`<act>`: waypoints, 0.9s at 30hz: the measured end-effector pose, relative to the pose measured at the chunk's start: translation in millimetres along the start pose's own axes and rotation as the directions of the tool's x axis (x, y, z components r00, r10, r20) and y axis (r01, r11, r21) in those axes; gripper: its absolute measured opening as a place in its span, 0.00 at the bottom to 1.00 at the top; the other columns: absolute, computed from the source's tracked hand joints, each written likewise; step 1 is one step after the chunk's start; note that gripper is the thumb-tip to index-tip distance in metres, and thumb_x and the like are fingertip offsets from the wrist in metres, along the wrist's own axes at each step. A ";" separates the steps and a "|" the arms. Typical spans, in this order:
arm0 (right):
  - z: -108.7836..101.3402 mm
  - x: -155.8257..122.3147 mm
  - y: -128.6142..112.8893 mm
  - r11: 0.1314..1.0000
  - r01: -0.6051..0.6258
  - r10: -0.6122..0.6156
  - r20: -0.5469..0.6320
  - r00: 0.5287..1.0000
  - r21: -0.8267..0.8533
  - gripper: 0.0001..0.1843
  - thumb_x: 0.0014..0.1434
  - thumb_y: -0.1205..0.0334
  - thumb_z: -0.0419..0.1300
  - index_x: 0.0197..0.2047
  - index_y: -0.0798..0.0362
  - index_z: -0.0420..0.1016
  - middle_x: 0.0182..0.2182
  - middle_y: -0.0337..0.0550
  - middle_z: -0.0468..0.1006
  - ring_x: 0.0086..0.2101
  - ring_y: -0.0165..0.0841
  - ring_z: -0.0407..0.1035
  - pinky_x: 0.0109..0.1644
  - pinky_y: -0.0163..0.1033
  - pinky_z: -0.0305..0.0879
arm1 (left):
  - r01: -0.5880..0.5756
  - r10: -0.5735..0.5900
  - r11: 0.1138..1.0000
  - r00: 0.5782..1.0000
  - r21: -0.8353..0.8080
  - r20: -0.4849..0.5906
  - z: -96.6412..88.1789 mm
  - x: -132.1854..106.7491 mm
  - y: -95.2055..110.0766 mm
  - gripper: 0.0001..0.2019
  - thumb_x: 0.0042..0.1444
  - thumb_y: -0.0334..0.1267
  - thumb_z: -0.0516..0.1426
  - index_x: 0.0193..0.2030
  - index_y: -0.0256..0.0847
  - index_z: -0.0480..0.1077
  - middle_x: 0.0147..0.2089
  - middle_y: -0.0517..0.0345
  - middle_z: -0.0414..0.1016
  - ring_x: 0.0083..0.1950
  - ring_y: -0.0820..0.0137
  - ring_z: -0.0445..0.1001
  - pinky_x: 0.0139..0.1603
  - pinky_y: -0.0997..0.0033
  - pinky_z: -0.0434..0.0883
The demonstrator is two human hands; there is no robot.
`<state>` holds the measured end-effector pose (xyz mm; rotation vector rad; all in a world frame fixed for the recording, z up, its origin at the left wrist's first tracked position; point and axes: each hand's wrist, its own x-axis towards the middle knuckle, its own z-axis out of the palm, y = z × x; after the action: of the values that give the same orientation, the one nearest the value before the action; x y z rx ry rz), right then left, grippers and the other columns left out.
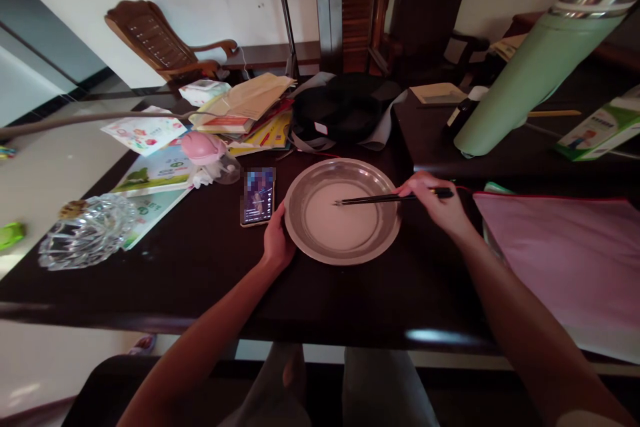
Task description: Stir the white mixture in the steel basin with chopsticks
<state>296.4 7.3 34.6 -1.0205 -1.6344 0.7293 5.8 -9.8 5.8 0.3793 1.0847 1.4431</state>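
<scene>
A round metal basin (300, 240) stands on the dark table, with a whitish layer (340, 230) across its bottom. My left hand (278, 240) grips the basin's left rim. In my right hand (435, 200) is a pair of black chopsticks (375, 199), its fingers closed around their rear part. The chopsticks reach over the right rim, and their pale tips are above or in the white layer; I cannot tell which. A lit phone (258, 197) lies left of the basin, near my left fingers.
Behind the basin lies a black bag (345, 107), beside stacked books and papers (245, 107). A pink-lidded cup (213, 153) and a glass bowl (90, 230) are at left. On the right are a tall green thermos (530, 80), a dark bottle (465, 110) and a pink cover (565, 240).
</scene>
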 end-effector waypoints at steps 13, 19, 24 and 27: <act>-0.4 0.1 -0.6 1.000 0.005 -0.006 -0.024 1.000 -0.027 0.17 0.64 0.51 0.56 0.27 0.46 0.79 0.28 0.39 0.81 0.34 0.36 0.73 0.45 0.46 0.64 | 0.001 -0.001 1.000 1.000 0.002 -0.016 -1.0 1.9 -0.9 0.07 0.55 0.39 0.57 0.32 0.41 0.76 0.37 0.58 0.81 0.53 0.60 0.76 0.56 0.63 0.70; 1.7 -0.8 -5.8 0.998 -0.010 0.005 0.068 0.998 0.062 0.20 0.64 0.48 0.55 0.25 0.46 0.78 0.26 0.40 0.81 0.31 0.36 0.74 0.42 0.45 0.65 | -0.021 0.021 0.999 1.000 0.038 -0.016 -2.7 3.3 -2.1 0.08 0.54 0.40 0.57 0.32 0.42 0.76 0.40 0.57 0.81 0.53 0.60 0.75 0.54 0.64 0.71; 3.3 0.7 -5.6 0.998 0.008 -0.004 0.065 0.998 -0.066 0.18 0.62 0.46 0.57 0.28 0.46 0.80 0.31 0.40 0.83 0.35 0.37 0.74 0.46 0.46 0.65 | -0.047 0.046 0.998 0.999 0.052 0.007 -3.1 3.5 -2.5 0.08 0.53 0.41 0.58 0.34 0.42 0.77 0.35 0.59 0.81 0.52 0.60 0.76 0.53 0.64 0.72; -4.1 -0.3 -3.1 0.998 -0.046 0.048 -0.074 0.996 0.030 0.19 0.63 0.48 0.57 0.25 0.46 0.79 0.26 0.40 0.81 0.31 0.36 0.74 0.43 0.45 0.66 | -0.027 0.028 0.998 1.000 0.049 -0.011 -1.5 2.1 -1.7 0.08 0.53 0.41 0.57 0.32 0.42 0.76 0.34 0.59 0.81 0.51 0.60 0.76 0.53 0.64 0.72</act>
<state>299.6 5.5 38.3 -1.0569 -1.5361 0.7356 5.2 -8.8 2.9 0.4226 1.1298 1.4467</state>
